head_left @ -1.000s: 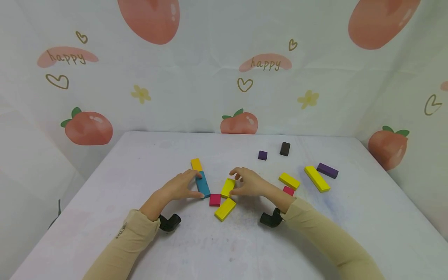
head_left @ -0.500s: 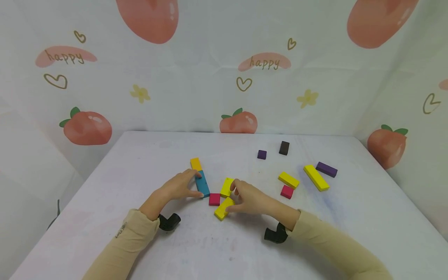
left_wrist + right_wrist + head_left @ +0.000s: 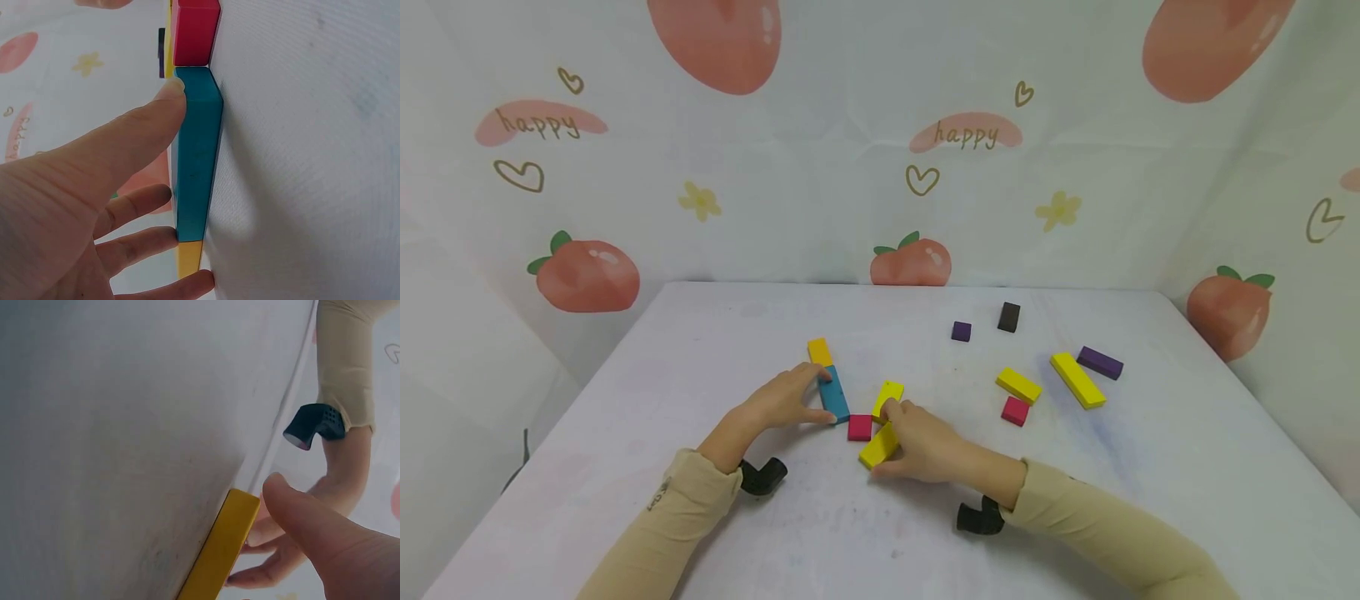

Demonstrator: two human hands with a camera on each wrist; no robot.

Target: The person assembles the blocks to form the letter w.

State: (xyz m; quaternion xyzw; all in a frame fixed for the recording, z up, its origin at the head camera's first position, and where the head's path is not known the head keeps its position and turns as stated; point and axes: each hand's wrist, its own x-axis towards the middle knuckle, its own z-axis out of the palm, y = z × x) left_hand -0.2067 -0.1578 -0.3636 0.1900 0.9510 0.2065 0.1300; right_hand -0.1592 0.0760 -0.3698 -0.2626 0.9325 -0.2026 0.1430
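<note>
My left hand (image 3: 786,400) rests at the blue block (image 3: 833,395), thumb on its near end and fingers spread toward its far end. The left wrist view has the thumb (image 3: 172,94) on the blue block's edge, its fingers fairly straight. An orange block (image 3: 820,351) adjoins the far end. A small red block (image 3: 860,427) sits just right of the near end. My right hand (image 3: 928,446) curls round a yellow block (image 3: 876,451), thumb at its near end; in the right wrist view the thumb (image 3: 294,503) lies beside that yellow block (image 3: 222,550). Another yellow block (image 3: 889,395) stands just beyond, partly covered by the fingers.
To the right lie a short yellow block (image 3: 1018,386), a red block (image 3: 1015,411), a long yellow block (image 3: 1077,380) and a purple block (image 3: 1101,362). Farther back are a small purple block (image 3: 962,331) and a dark block (image 3: 1009,317). A printed cloth (image 3: 820,208) hangs behind the table.
My right hand has come nearer, from the farther yellow block to the nearer one, and its fingers have closed in round that block. My left hand has stayed at the blue block.
</note>
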